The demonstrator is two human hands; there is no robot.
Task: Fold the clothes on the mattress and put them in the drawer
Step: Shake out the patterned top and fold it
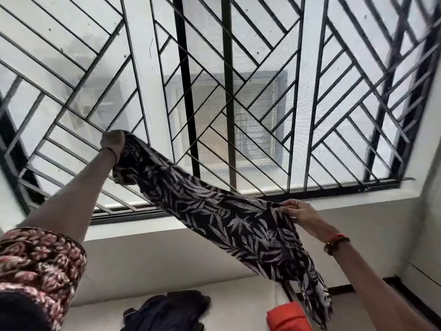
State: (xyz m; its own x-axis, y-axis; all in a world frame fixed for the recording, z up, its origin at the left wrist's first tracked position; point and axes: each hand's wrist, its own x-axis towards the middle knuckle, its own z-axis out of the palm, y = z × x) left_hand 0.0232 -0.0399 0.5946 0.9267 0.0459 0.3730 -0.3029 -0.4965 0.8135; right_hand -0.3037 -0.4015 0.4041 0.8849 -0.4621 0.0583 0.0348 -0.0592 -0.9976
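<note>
A black garment with a pale leaf print (214, 218) is stretched in the air in front of the window. My left hand (113, 143) is raised high at the left and grips one end of it. My right hand (299, 211) is lower at the right and pinches the cloth partway along, with the rest hanging down below it. On the white mattress (100, 314) at the bottom lie a dark navy garment (164, 311) in a heap and an orange-red folded item (288, 317).
A large window with a black diagonal metal grille (238, 91) fills the upper view, with a white sill (262, 218) and wall beneath. A white wall (427, 211) closes the right side, with a dark skirting strip low down.
</note>
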